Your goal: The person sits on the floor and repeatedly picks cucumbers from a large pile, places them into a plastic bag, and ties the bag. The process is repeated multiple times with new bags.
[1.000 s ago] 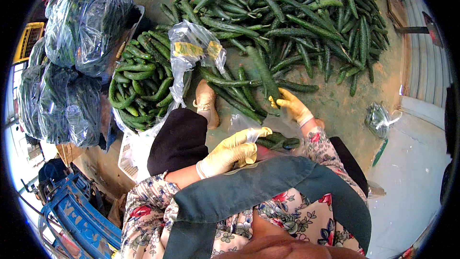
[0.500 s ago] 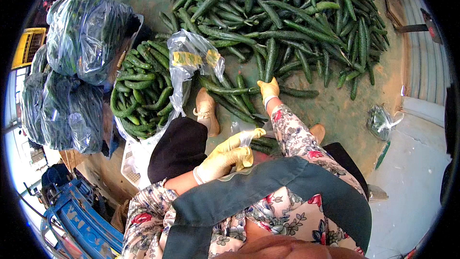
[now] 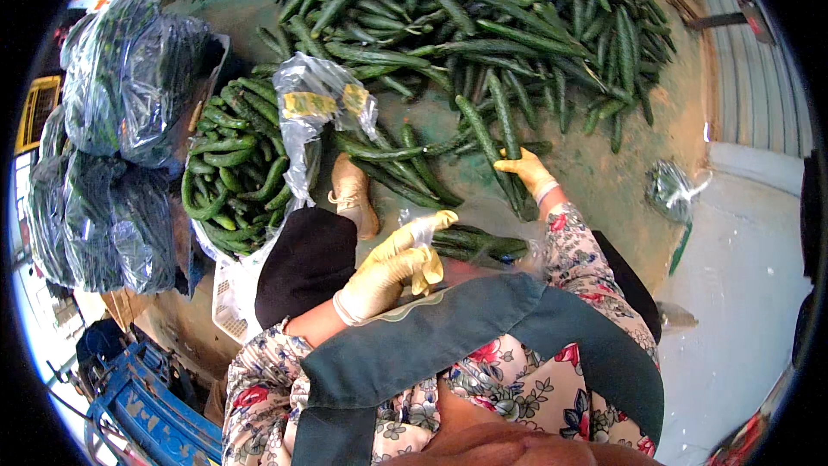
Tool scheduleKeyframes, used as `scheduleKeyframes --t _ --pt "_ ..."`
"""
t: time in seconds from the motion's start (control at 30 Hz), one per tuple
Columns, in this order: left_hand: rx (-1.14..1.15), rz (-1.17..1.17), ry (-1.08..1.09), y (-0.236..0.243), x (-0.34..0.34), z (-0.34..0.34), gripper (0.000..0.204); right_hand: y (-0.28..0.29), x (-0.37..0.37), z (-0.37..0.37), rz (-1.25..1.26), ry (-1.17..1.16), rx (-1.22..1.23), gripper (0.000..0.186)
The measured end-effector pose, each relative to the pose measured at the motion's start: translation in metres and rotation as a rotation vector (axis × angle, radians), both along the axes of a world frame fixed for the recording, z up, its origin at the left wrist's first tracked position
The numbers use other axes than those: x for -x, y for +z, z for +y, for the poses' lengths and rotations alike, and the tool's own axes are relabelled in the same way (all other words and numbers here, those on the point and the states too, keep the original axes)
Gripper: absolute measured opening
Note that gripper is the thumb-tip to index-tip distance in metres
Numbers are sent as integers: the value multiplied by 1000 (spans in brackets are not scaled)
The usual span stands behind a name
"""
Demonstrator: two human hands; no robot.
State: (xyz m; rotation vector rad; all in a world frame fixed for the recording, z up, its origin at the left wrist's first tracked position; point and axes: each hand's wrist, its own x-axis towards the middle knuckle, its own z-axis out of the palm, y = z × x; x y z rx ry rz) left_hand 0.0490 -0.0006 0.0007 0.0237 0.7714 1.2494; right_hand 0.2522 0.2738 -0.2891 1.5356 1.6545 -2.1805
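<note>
Both of my hands wear thin yellow gloves. My right hand (image 3: 528, 170) is closed round two long dark green cucumbers (image 3: 502, 125), which slant up and away from it, side by side. Close to my body, my left hand (image 3: 398, 266) pinches the edge of a clear plastic bag (image 3: 421, 229). Several cucumbers (image 3: 474, 244) lie in that bag, in front of my lap. A few loose cucumbers (image 3: 405, 168) rest on the floor by my shoe. Beyond them spreads a large pile of cucumbers (image 3: 483, 26).
At my left stands a white crate (image 3: 228, 298) lined with plastic and filled with curved cucumbers (image 3: 237, 164). Packed bags of cucumbers (image 3: 129, 78) are stacked farther left. A small tied bag (image 3: 673, 192) lies at the right. A blue metal frame (image 3: 151, 406) is at lower left.
My right hand has gone from reaching at the pile to gripping two cucumbers, drawn right and nearer. My left hand stays at the bag. The whole view has shifted slightly.
</note>
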Motion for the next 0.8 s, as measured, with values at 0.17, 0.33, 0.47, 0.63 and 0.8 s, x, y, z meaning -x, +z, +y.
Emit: scheduleKeyframes --t 0.17,0.33,0.47,0.63,0.8 --pt "-21 77 -43 8 -10 12 80 63 -52 26 297 -44 202 45" --pt "-89 63 -7 0 -14 25 77 173 -40 38 592 -47 98 55" --pt "-116 70 68 -4 -13 37 69 236 -29 14 735 58 32 67" --pt "-103 123 90 -1 -14 39 64 211 -14 -49 744 128 201 64" --pt "-107 125 83 -12 -14 40 63 176 -23 -73 775 -2 318 61"
